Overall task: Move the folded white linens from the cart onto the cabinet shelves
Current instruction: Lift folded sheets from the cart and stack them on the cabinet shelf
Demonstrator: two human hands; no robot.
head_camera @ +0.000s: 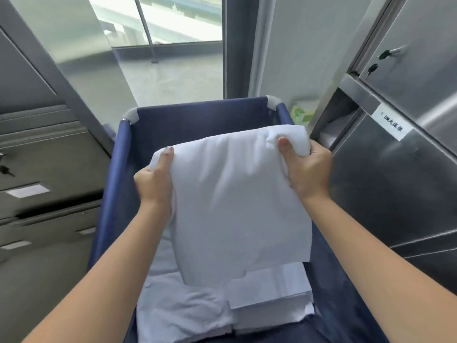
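Linen (237, 201) hangs above the cart (197, 112), its top edge gripped by left hand (154, 179) and right hand (306, 169). The open shelf (338, 125) lies far right, nearer the right hand.

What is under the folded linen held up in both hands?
Below the lifted linen, more folded white linens lie in the blue cart. It covers their far part and the cart's middle.

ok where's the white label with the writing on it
In the head view, the white label is on the right, stuck to the steel cabinet front just right of the open shelf gap, beyond the right hand.
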